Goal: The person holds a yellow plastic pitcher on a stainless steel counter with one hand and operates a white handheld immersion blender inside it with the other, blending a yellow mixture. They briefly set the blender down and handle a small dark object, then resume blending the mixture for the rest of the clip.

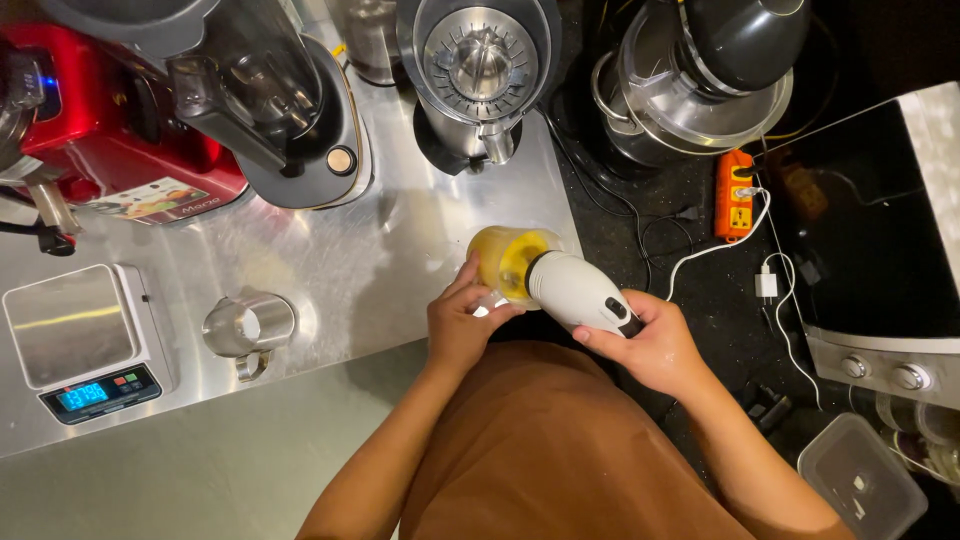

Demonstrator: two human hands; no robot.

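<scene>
My right hand (pixel 650 345) grips the white body of a hand blender (pixel 575 290), which tilts down to the left into a clear cup of yellow liquid (pixel 500 258). My left hand (pixel 462 322) wraps around the near side of that cup and steadies it at the front right corner of the steel counter (pixel 330 270). The blender's working end is hidden inside the cup.
On the counter stand a digital scale (pixel 85 340), a small steel pitcher (pixel 248 325), a red machine (pixel 120 130), a blender base (pixel 290 110) and a steel citrus juicer (pixel 480 70). Right: a stand mixer (pixel 700 80), orange power strip (pixel 736 195), white cable, black appliance (pixel 880 230), plastic container (pixel 865 480).
</scene>
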